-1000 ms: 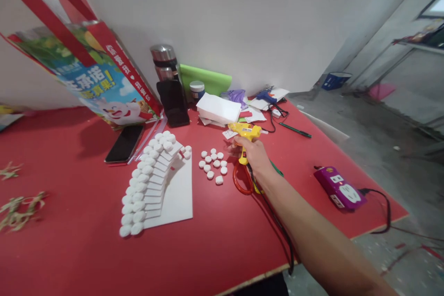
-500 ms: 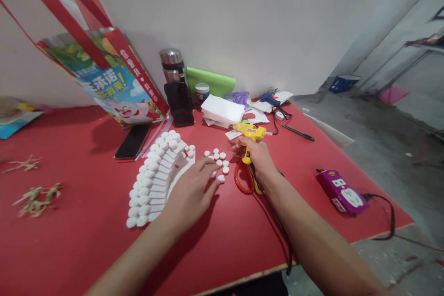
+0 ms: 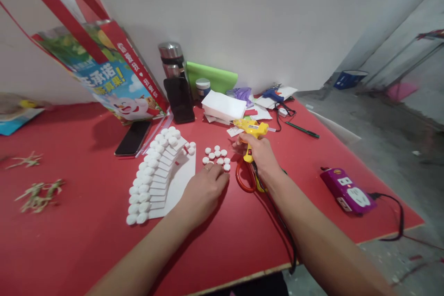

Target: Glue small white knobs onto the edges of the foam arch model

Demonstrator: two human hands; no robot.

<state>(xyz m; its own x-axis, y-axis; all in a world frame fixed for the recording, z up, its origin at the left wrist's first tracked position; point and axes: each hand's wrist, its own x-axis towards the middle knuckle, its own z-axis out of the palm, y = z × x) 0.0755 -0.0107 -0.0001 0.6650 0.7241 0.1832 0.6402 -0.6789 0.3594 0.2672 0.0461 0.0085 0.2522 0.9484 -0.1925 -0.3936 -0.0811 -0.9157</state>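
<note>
Reaching the discs (image 3: 226,167), my left hand (image 3: 204,190) has come down near, fingers bent, whether pinching I can't tell; my right hand (image 3: 262,153) grips the glue gun (image 3: 251,127).

Head-worn view, forward and steeply down

Soft, diffuse light, with faint shadows on the desk (image 3: 86,240) beside the bag (image 3: 120,78); wide-angle stretch and slight blur toward the edges
</note>
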